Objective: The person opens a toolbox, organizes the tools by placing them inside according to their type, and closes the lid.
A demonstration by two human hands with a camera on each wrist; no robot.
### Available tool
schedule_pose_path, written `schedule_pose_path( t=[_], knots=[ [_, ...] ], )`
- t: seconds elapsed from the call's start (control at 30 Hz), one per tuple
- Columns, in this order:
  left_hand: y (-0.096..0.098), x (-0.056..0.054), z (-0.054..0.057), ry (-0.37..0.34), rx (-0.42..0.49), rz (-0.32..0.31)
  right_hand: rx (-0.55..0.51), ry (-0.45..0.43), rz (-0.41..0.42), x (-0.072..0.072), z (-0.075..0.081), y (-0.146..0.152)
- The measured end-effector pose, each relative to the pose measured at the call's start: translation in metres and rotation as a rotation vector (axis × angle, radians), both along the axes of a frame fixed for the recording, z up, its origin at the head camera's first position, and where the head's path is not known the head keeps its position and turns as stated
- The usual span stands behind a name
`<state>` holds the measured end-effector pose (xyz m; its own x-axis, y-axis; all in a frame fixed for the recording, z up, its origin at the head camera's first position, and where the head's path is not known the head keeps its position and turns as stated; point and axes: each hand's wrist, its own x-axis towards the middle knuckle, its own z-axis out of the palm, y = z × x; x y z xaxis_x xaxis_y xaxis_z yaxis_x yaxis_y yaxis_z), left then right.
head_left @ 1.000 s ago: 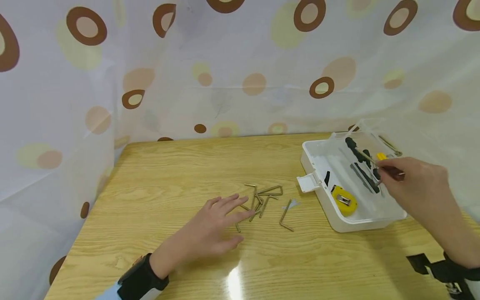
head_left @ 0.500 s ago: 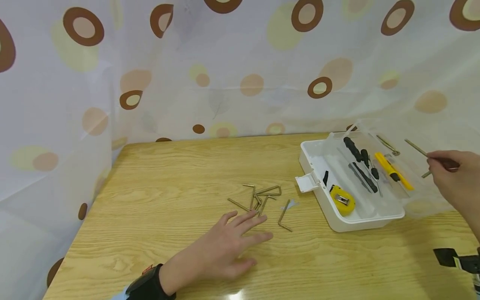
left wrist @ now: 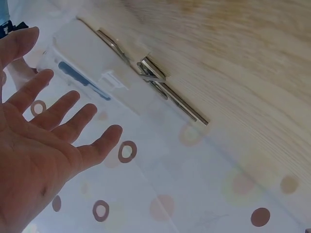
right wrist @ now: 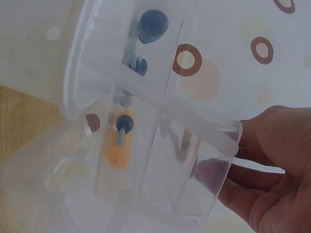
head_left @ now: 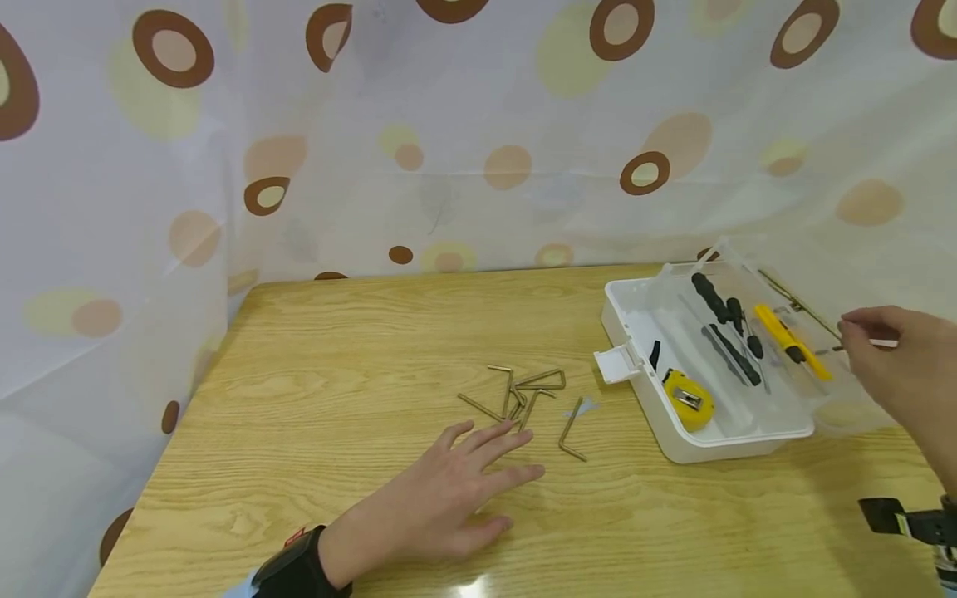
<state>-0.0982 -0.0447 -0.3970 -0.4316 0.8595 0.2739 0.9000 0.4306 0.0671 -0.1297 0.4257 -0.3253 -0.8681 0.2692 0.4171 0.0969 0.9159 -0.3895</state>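
Observation:
My right hand (head_left: 900, 349) reaches into the clear lid compartment at the far right, thumb and fingers pinching the near end of a brass-coloured L-shaped hex key (head_left: 815, 317). This key lies along another one in the lid. Through the clear plastic, the right wrist view shows the fingertips (right wrist: 214, 172) blurred. My left hand (head_left: 456, 490) hovers low over the table with spread fingers and holds nothing. Just beyond its fingertips lies a loose pile of several hex keys (head_left: 540, 382). One more hex key (head_left: 566, 436) lies apart, right of the pile.
A white toolbox (head_left: 718, 453) stands open at the right, its latch (head_left: 616, 364) folded out toward the pile. Inside are a yellow tape measure (head_left: 688, 399) and black-handled screwdrivers (head_left: 709, 295). A yellow utility knife (head_left: 788, 336) lies in the lid. A patterned curtain (head_left: 449, 208) hangs behind.
My right hand has carried the hex key rightward from over the toolbox, then lowered it into the lid compartment. My left hand has shifted slightly right and toward me, then stayed still.

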Motion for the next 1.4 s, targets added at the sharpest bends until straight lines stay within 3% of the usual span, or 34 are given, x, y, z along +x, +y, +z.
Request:
schedule_pose_path(
  t=[0.07,0.13,0.27,0.33,0.43,0.57,0.77,0.9,1.03,1.4],
  knots=[
    [0.000,0.000,-0.001,0.003,0.000,0.000,0.029,-0.002,0.000,0.003,0.003,-0.012],
    [-0.001,0.000,-0.001,0.004,-0.002,0.004,0.076,0.098,0.069,0.004,0.003,-0.023],
    [-0.003,-0.003,-0.002,-0.010,-0.009,0.025,0.177,0.360,0.353,0.001,-0.005,-0.053],
    [-0.005,-0.006,-0.003,-0.011,-0.015,0.043,0.211,0.405,0.517,-0.002,-0.010,-0.075],
    [-0.010,-0.013,-0.004,-0.010,-0.015,0.065,0.229,0.354,0.722,-0.003,-0.020,-0.115],
    [-0.020,-0.024,-0.004,-0.064,0.009,0.108,0.269,0.168,0.884,0.000,-0.034,-0.164],
    [-0.042,-0.033,-0.001,-0.130,0.044,0.221,0.336,-0.236,0.919,0.002,-0.054,-0.203],
    [-0.053,-0.035,0.001,-0.125,0.061,0.268,0.355,-0.381,0.905,0.002,-0.065,-0.207],
    [-0.061,-0.036,0.003,-0.121,0.079,0.290,0.354,-0.449,0.888,0.004,-0.071,-0.207],
    [-0.061,-0.038,0.001,-0.095,0.092,0.271,0.348,-0.464,0.862,0.010,-0.075,-0.202]
  ],
)
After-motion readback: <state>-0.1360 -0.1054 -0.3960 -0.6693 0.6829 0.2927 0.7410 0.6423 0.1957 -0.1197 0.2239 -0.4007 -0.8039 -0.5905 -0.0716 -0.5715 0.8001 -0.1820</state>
